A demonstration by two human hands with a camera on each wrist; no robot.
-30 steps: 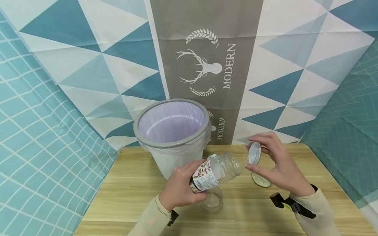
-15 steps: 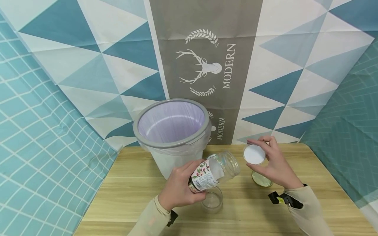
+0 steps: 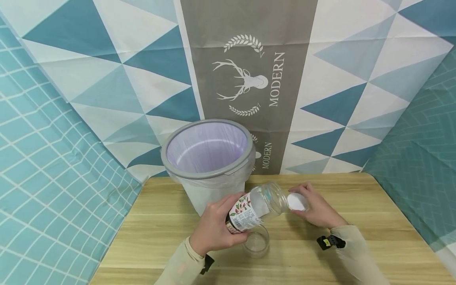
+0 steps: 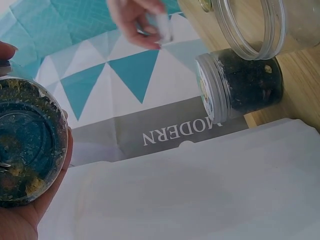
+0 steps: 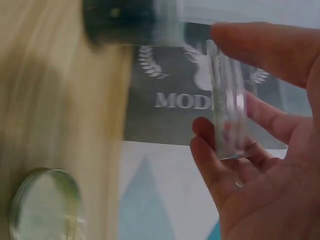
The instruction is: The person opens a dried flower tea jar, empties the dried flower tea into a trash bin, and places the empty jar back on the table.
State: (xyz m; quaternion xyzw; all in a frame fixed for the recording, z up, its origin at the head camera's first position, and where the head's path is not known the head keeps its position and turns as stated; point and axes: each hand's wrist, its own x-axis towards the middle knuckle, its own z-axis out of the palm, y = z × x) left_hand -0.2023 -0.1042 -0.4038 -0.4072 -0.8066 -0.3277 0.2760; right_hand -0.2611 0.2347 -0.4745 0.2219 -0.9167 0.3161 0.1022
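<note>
Gripping tilted, labelled jar in left hand; pinching white-faced cap in right hand, close by jar, possibly touching. Noted behind left hand: grey-rimmed bin.

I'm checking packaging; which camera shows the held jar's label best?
The head view: the printed label faces it on the jar in the left hand. Left wrist shows the jar's round end but no label; right wrist shows none.
</note>
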